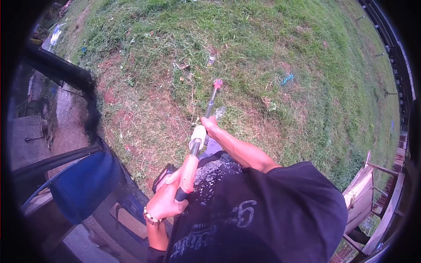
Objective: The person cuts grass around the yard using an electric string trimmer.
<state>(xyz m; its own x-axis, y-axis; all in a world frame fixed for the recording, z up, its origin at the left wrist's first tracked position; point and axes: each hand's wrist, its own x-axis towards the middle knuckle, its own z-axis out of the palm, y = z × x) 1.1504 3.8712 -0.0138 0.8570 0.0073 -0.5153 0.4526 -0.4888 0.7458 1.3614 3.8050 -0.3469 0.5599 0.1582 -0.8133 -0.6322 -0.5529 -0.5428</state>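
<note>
A long-shafted grass trimmer with a small red head runs from my body out over the grass. My left hand, with a beaded bracelet at the wrist, is closed around its red and black rear handle. Farther along the shaft, my right hand is wrapped round the grey tube, its fingers partly hidden. Between the two hands, a pale wrapped section covers part of the shaft. The trimmer's head is above short, patchy grass; whether it touches the ground I cannot tell.
Blue scrap and a crumpled clear plastic piece lie in the grass. On the left are a dark post and a blue container-like object. A wooden structure stands at right, with a dark railing beyond the slope.
</note>
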